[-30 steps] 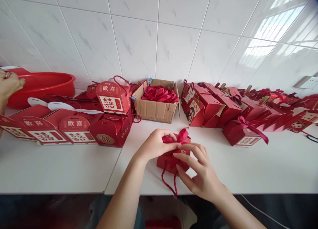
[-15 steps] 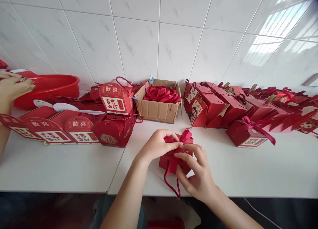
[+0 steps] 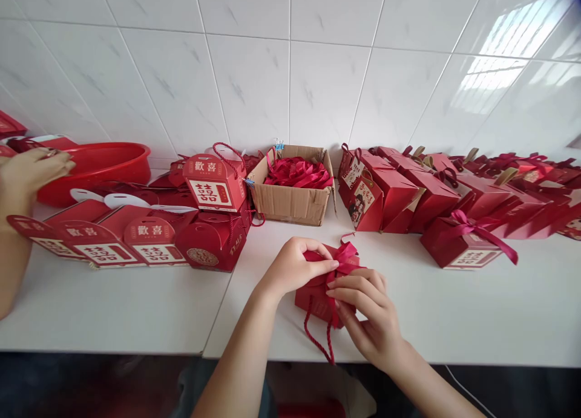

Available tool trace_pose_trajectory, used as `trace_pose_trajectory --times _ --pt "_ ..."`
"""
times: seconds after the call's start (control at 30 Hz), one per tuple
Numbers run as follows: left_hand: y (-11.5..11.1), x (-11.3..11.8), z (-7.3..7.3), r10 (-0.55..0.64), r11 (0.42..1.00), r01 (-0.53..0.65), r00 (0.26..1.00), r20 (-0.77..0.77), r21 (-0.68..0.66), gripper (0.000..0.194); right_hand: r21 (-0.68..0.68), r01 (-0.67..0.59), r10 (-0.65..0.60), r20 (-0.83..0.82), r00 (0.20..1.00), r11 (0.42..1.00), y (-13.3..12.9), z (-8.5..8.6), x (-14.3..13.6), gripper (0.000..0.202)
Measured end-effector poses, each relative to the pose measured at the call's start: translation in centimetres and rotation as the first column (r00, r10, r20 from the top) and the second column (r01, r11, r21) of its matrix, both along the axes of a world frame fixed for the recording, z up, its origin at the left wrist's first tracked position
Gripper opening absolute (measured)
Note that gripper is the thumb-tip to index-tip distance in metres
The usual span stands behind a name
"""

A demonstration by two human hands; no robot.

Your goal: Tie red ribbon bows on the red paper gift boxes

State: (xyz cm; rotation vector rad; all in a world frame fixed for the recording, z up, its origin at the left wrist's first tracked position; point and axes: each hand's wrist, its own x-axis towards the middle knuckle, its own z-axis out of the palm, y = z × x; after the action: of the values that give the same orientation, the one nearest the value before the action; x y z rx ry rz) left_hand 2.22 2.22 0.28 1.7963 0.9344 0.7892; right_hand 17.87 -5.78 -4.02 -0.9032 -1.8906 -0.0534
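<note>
A small red gift box (image 3: 313,303) stands near the front edge of the white table, a twisted red cord hanging from its near side. Across its top runs a shiny red ribbon (image 3: 347,251) with a loop at the far side. My left hand (image 3: 302,265) pinches the ribbon between thumb and forefinger at the box's top left. On the right side, my right hand (image 3: 370,312) has its fingers bent together at the ribbon's hanging end. The fingers partly cover the middle of the ribbon.
Behind the box is a cardboard carton (image 3: 290,203) of red ribbons. Red boxes (image 3: 152,239) line the left, near a red basin (image 3: 113,164) and another person's hand (image 3: 34,170). More boxes (image 3: 436,203) and a ribboned box (image 3: 458,245) stand right.
My right hand's fingers have closed together around the ribbon's end, where they were more spread before. The ribbon's loose end hangs narrower. The whole view has shifted slightly.
</note>
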Motion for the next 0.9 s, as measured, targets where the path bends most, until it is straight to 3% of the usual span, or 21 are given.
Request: trace_pose_trajectory --times 0.23,0.43,0.9 --pt "-0.1 0.2 -0.4 0.047 0.999 -0.046 0.999 0.027 -0.026 0.013 0.014 -0.026 0.026 0.011 1.0 1.0 0.1 -0.9 0.1 0.024" --pt "-0.1 0.4 -0.6 0.094 0.995 -0.093 0.995 0.027 -0.022 0.012 0.097 0.051 -0.048 -0.029 0.998 0.994 0.5 -1.5 -0.4 0.023" --pt "0.1 0.8 -0.3 0.119 0.993 -0.119 0.993 -0.02 0.01 0.014 0.119 0.054 -0.046 -0.067 0.997 0.991 0.8 -1.3 -0.4 0.021"
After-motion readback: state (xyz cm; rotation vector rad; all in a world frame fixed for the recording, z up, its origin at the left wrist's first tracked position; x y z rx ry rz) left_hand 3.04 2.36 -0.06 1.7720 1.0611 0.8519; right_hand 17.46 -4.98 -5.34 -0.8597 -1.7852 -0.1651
